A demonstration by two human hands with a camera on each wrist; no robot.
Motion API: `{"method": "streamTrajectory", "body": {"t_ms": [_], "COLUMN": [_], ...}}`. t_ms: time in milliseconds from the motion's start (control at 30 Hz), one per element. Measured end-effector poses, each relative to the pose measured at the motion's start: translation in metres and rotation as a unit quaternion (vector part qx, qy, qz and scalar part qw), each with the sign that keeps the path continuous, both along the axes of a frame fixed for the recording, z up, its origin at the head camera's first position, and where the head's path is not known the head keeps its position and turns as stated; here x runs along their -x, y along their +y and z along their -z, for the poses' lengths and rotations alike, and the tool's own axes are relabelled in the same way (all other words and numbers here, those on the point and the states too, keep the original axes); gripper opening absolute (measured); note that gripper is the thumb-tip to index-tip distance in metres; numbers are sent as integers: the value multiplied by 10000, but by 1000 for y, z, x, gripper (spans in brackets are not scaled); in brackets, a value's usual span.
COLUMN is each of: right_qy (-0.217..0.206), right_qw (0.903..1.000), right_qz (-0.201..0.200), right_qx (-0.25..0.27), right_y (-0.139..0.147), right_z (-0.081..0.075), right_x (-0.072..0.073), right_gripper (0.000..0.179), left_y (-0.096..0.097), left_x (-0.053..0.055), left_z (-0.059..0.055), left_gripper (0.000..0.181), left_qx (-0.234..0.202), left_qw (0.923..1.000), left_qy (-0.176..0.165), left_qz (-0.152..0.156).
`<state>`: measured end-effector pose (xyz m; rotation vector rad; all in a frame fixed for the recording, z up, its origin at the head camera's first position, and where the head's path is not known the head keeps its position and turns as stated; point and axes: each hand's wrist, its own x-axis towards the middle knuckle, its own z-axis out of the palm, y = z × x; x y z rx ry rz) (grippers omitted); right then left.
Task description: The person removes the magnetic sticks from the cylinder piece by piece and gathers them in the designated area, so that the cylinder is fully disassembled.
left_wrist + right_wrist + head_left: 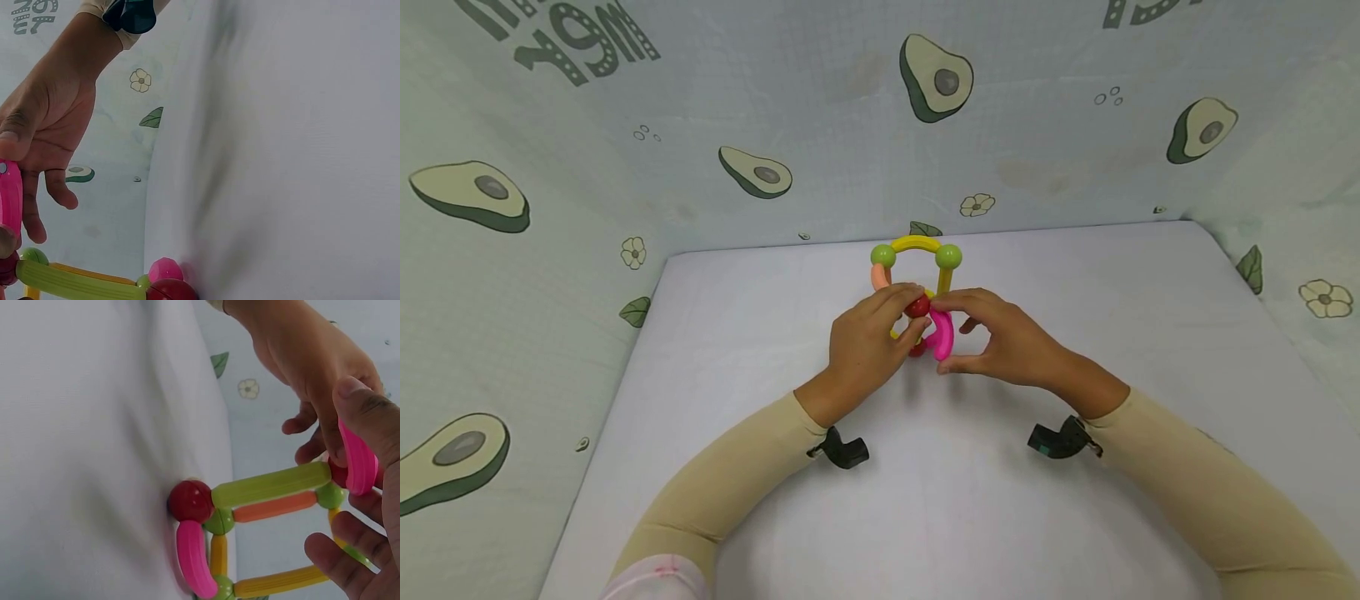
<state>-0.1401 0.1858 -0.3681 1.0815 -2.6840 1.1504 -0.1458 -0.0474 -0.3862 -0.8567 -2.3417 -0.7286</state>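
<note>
While left hand (868, 340) pinches red ball (917, 307), right hand (1011, 343) pink rod (944, 335), both partly hide toy frame (915, 242); avocado-print cloth (842, 108) behind.

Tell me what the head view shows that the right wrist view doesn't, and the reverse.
Only the head view: the black wrist cameras and printed dark lettering. Only the right wrist view: the yellow-green rod uncovered along its length between two red balls. Both: the left hand, the right hand pinching a curved pink rod, and green balls.

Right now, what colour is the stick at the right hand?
The stick is pink, clearest in the right wrist view.
</note>
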Motion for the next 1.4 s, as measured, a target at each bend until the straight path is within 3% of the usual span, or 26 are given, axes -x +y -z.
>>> {"method": "streamTrajectory", "body": {"t_ms": [267, 533, 1400], "right_qy": [67, -128, -793], "right_qw": [9991, 9968, 9828], "right_qz": [258, 574, 1331], "right_qx": [-343, -545, -1008], "right_y": [10, 26, 78], "right_z": [-1, 2, 14], "right_x": [2, 3, 12], "right_gripper": [83, 84, 82], "left_y": [-4, -8, -9], "left_x": [0, 2, 2], "left_z": [1, 4, -1], "left_gripper": [45, 40, 37], "left_qx": [119, -270, -307], "left_qw": [9999, 9988, 9989], "left_qy": [21, -17, 13], "left_qz": [109, 406, 358]}}
